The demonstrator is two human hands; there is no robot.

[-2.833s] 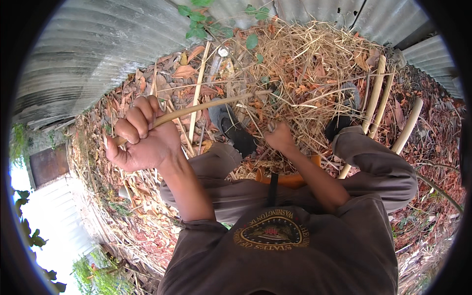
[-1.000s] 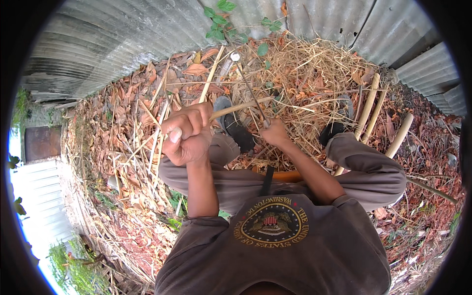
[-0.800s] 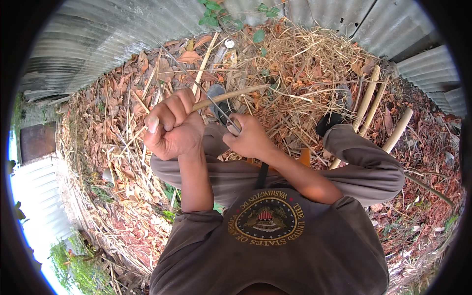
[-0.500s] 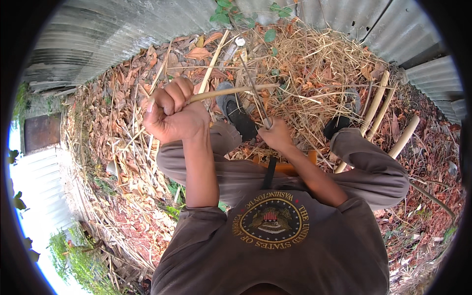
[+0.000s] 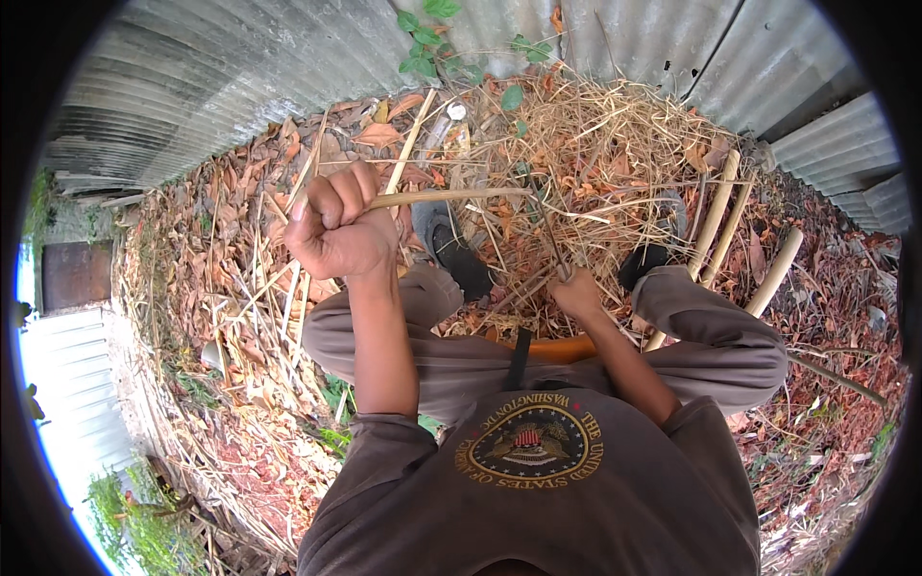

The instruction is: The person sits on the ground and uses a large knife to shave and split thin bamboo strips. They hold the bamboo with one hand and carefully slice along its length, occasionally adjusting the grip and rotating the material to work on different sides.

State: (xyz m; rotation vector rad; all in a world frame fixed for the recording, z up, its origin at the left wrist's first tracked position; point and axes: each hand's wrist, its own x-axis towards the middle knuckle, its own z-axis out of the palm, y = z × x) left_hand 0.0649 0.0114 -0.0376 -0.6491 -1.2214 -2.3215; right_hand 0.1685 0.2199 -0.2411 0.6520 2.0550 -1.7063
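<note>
My left hand (image 5: 341,226) is raised and closed round one end of a pale wooden stick (image 5: 451,195), which points to the right, roughly level. My right hand (image 5: 579,293) grips a long, thin knife (image 5: 550,235), seen nearly edge-on; its handle is mostly hidden by the fingers. The blade slants up and left, its upper part close to the stick's free end. Whether they touch, I cannot tell. Below both lie thin, pale shavings and straw (image 5: 605,134), heaped between and beyond my dark shoes (image 5: 463,259).
Several smooth pale sticks (image 5: 715,211) lie by my right leg, one thicker piece (image 5: 776,274) nearer. Dry brown leaves (image 5: 254,182) cover the ground to the left. Corrugated metal sheets (image 5: 288,58) stand along the far side. Something orange (image 5: 562,349) shows beneath me.
My right hand has moved right and slightly down with the knife, whose blade crossed the stick's middle before and now is near its free end. The left hand keeps its grip.
</note>
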